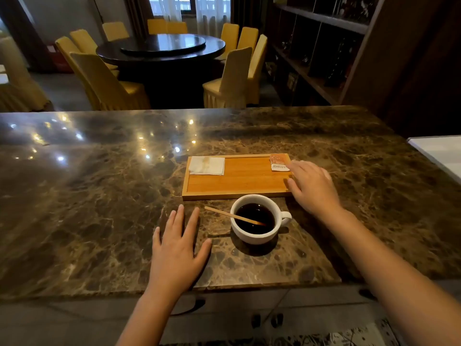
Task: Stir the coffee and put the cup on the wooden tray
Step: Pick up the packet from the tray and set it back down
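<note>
Cup: a white ceramic coffee cup [255,221] stands on the dark marble counter [99,196], just in front of the wooden tray [237,182] and not yet on it.
Contents: black coffee fills it close to the rim, so I judge it would slop over if tipped or jerked.
Handle: a small loop on the side of the cup towards the right hand; it looks the steadiest place to grip, with the cup kept level.
Stirrer: a thin wooden stirrer [233,216] leans in the cup, one end in the coffee, the other sticking out over the rim on the side away from the handle. Light and loose, it could roll or flick drops.
Tray: behind the cup, shallow, raised rim, bare in the middle; a folded paper napkin [207,166] lies at one far corner, an orange sachet [279,162] at the other.
Left hand [178,248]: flat on the counter, fingers spread, holding nothing, beside the cup near the stirrer's free end.
Right hand [311,186]: open, palm down, grasping nothing, fingertips at the tray's end nearest the cup handle, just by the sachet.
Surface: the polished stone looks slick, and ceramic would chip on it.
</note>
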Tool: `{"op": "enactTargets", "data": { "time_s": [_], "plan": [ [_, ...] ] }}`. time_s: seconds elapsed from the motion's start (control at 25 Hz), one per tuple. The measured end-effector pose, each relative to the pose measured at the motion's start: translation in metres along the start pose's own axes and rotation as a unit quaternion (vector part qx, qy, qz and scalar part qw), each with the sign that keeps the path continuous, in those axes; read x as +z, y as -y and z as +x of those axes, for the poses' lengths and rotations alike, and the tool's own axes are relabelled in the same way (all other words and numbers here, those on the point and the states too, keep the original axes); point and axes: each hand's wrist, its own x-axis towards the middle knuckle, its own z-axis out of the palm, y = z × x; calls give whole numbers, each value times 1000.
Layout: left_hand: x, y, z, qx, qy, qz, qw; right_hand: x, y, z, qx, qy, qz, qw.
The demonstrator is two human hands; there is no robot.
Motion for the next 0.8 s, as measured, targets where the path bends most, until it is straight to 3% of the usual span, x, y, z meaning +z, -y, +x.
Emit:
{"op": "enactTargets", "data": {
  "time_s": [0.2, 0.52, 0.68, 0.8],
  "plan": [
    [6, 3, 4, -12, 10, 49, 999, 25, 2, 27, -6, 101, 7, 995],
    [7, 3, 3, -17, 11, 55, 998, 31, 5, 26, 7, -8, 40, 999],
    [5, 2, 2, -20, 11, 54, 998, 30, 5, 36, 84, -30, 70, 994],
    [5, 2, 1, -20, 12, 53, 998, 30, -1, 41, 162, 7, 78, 984]
  ]
}}
